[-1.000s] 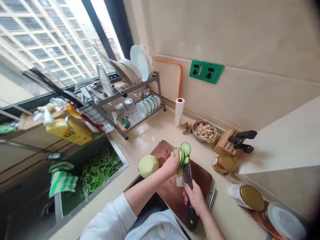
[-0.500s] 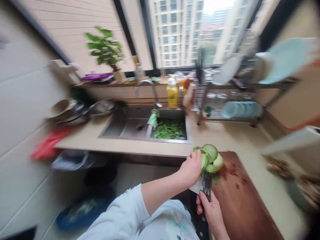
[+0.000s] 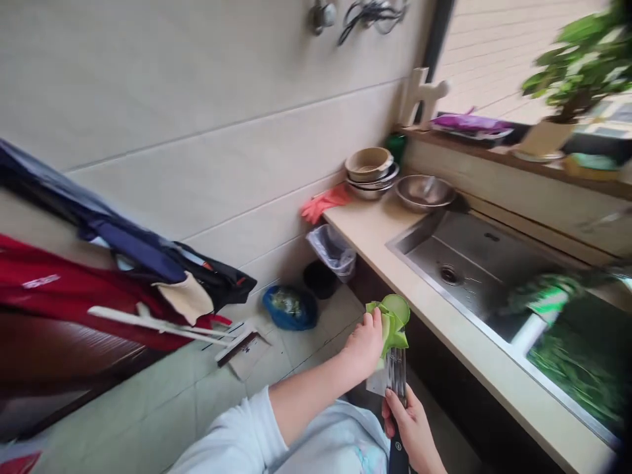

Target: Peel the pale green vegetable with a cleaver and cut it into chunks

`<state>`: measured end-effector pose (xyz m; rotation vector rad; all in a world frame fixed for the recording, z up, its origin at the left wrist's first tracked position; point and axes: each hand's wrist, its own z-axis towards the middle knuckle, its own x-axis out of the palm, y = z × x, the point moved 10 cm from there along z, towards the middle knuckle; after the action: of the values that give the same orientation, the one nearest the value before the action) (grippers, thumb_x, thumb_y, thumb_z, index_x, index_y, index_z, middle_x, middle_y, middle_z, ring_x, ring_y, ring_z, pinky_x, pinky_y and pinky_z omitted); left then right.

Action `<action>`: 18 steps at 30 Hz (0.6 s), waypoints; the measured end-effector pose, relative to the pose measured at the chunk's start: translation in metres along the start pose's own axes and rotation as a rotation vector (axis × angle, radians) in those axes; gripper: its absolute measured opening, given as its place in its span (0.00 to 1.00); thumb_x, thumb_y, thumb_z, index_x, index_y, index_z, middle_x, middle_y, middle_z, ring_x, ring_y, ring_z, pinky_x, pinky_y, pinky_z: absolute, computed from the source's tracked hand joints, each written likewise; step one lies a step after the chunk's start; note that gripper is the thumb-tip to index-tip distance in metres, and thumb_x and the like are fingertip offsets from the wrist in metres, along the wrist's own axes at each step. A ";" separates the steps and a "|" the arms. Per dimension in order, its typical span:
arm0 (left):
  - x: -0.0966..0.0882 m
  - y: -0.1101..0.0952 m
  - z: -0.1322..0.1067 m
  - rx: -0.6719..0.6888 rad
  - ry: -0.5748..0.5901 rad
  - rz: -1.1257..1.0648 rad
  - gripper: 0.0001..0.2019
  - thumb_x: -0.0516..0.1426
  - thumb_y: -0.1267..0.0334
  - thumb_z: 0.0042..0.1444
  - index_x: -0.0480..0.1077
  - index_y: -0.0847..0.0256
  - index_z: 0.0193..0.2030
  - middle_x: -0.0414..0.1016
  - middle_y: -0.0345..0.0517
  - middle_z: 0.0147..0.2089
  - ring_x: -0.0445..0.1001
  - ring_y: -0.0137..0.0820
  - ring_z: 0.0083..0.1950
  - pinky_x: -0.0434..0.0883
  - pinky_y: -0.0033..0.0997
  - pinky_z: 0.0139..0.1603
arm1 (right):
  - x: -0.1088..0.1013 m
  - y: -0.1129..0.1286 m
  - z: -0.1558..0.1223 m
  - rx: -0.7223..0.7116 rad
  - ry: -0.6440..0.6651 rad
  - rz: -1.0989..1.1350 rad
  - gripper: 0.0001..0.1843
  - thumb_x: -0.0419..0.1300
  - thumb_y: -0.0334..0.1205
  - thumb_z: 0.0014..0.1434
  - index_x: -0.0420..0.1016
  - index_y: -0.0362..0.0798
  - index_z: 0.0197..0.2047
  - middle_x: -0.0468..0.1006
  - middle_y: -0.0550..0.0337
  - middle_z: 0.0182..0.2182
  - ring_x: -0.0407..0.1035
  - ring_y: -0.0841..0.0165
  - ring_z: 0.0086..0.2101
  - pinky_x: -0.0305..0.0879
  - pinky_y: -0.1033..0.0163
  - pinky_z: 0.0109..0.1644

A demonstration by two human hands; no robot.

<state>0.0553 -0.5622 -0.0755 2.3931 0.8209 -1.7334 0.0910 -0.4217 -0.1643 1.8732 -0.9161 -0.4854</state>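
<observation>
My left hand (image 3: 364,341) is closed around a bunch of green vegetable peelings (image 3: 391,329), with a round pale-green cut end (image 3: 396,309) at the top. A kitchen knife (image 3: 396,372) with a black handle is gripped in my right hand (image 3: 409,421). Its blade points up and away from me, just under the peelings, and seems to touch them. Both hands are held together in front of my body, left of the counter (image 3: 419,283). The fingertips of my left hand are partly hidden by the peelings.
A blue bag-lined bin (image 3: 289,319) with scraps stands on the floor beside a black bucket (image 3: 320,279). A bin with a clear bag (image 3: 332,249) is at the counter's end. Stacked bowls (image 3: 369,164), pink gloves (image 3: 324,203) and the sink (image 3: 461,253) are at right.
My view has swung left, from the sink and cutting board toward the wall and floor bins. The peelings and knife have moved with my hands, away from the cutting board.
</observation>
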 end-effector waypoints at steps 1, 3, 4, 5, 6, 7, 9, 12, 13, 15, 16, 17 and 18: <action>-0.001 0.031 0.006 -0.054 0.014 -0.028 0.45 0.62 0.75 0.46 0.41 0.69 0.67 0.64 0.62 0.50 0.74 0.40 0.43 0.76 0.38 0.39 | 0.023 0.001 0.016 0.013 0.049 -0.023 0.21 0.57 0.57 0.54 0.58 0.49 0.26 0.67 0.69 0.18 0.56 0.79 0.13 0.52 0.70 0.17; 0.000 0.089 0.016 -0.157 0.043 -0.101 0.45 0.62 0.75 0.45 0.40 0.69 0.67 0.63 0.62 0.51 0.73 0.41 0.44 0.75 0.40 0.41 | 0.065 0.001 0.044 0.051 0.142 -0.064 0.21 0.57 0.58 0.53 0.58 0.49 0.26 0.67 0.69 0.17 0.56 0.79 0.12 0.50 0.71 0.16; 0.002 0.115 0.019 -0.204 0.060 -0.144 0.46 0.62 0.76 0.45 0.40 0.69 0.67 0.63 0.62 0.52 0.73 0.41 0.45 0.75 0.40 0.42 | 0.084 0.000 0.057 0.077 0.187 -0.081 0.22 0.57 0.58 0.53 0.58 0.49 0.26 0.67 0.69 0.17 0.56 0.79 0.12 0.50 0.71 0.16; 0.005 0.139 0.021 -0.248 0.076 -0.189 0.46 0.62 0.76 0.44 0.40 0.69 0.67 0.63 0.63 0.52 0.73 0.42 0.46 0.74 0.41 0.43 | 0.101 -0.003 0.069 0.104 0.230 -0.094 0.22 0.57 0.59 0.53 0.57 0.49 0.27 0.67 0.69 0.17 0.56 0.79 0.12 0.49 0.71 0.16; 0.009 0.162 0.023 -0.293 0.091 -0.236 0.47 0.62 0.76 0.44 0.40 0.68 0.67 0.63 0.63 0.53 0.72 0.43 0.46 0.74 0.41 0.43 | 0.116 -0.006 0.080 0.131 0.272 -0.109 0.22 0.57 0.59 0.52 0.57 0.49 0.27 0.66 0.70 0.17 0.56 0.79 0.12 0.49 0.71 0.15; 0.016 0.184 0.025 -0.341 0.106 -0.282 0.47 0.62 0.77 0.43 0.40 0.68 0.67 0.63 0.63 0.53 0.72 0.43 0.46 0.73 0.41 0.44 | 0.130 -0.011 0.092 0.155 0.313 -0.129 0.23 0.56 0.60 0.52 0.57 0.49 0.27 0.66 0.70 0.17 0.55 0.80 0.12 0.50 0.71 0.15; 0.035 0.227 0.029 -0.441 0.123 -0.365 0.49 0.63 0.78 0.41 0.40 0.68 0.67 0.62 0.63 0.54 0.72 0.43 0.46 0.72 0.40 0.45 | 0.156 -0.023 0.116 0.207 0.396 -0.185 0.24 0.56 0.61 0.52 0.57 0.49 0.27 0.66 0.70 0.17 0.55 0.80 0.12 0.49 0.71 0.15; 0.080 0.287 0.043 -0.584 0.146 -0.464 0.53 0.64 0.79 0.36 0.40 0.67 0.68 0.62 0.63 0.55 0.73 0.43 0.45 0.71 0.38 0.45 | 0.189 -0.054 0.158 0.300 0.511 -0.272 0.25 0.56 0.63 0.51 0.57 0.49 0.28 0.66 0.71 0.16 0.55 0.80 0.11 0.48 0.72 0.14; 0.100 0.306 0.050 -0.622 0.161 -0.493 0.55 0.65 0.79 0.33 0.40 0.66 0.68 0.62 0.63 0.55 0.73 0.43 0.45 0.71 0.38 0.45 | 0.199 -0.068 0.174 0.333 0.541 -0.292 0.25 0.55 0.64 0.50 0.57 0.49 0.28 0.66 0.71 0.16 0.55 0.80 0.10 0.48 0.72 0.14; 0.144 0.345 0.067 -0.695 0.208 -0.545 0.59 0.67 0.78 0.29 0.39 0.66 0.68 0.61 0.63 0.56 0.73 0.45 0.46 0.71 0.37 0.44 | 0.218 -0.102 0.208 0.395 0.589 -0.320 0.26 0.55 0.65 0.49 0.57 0.49 0.30 0.66 0.72 0.15 0.54 0.80 0.10 0.48 0.73 0.12; 0.168 0.364 0.075 -0.728 0.236 -0.568 0.60 0.68 0.77 0.28 0.39 0.66 0.68 0.60 0.64 0.57 0.72 0.46 0.46 0.71 0.36 0.43 | 0.227 -0.122 0.226 0.424 0.610 -0.330 0.26 0.55 0.65 0.49 0.57 0.49 0.30 0.65 0.73 0.15 0.54 0.80 0.10 0.47 0.73 0.12; 0.192 0.383 0.085 -0.758 0.262 -0.589 0.60 0.68 0.77 0.28 0.38 0.66 0.68 0.59 0.65 0.58 0.72 0.47 0.47 0.71 0.36 0.43 | 0.237 -0.143 0.244 0.454 0.630 -0.339 0.26 0.55 0.65 0.48 0.58 0.49 0.31 0.65 0.73 0.15 0.53 0.80 0.09 0.46 0.73 0.12; 0.216 0.401 0.094 -0.788 0.291 -0.610 0.61 0.68 0.76 0.28 0.38 0.66 0.68 0.58 0.65 0.59 0.72 0.48 0.47 0.70 0.36 0.43 | 0.246 -0.164 0.261 0.487 0.648 -0.343 0.26 0.55 0.65 0.48 0.58 0.49 0.31 0.65 0.74 0.14 0.53 0.80 0.09 0.46 0.73 0.11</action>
<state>0.2059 -0.8578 -0.4018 1.9346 1.9742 -0.8511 0.1377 -0.7210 -0.4165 2.4292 -0.2837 0.1817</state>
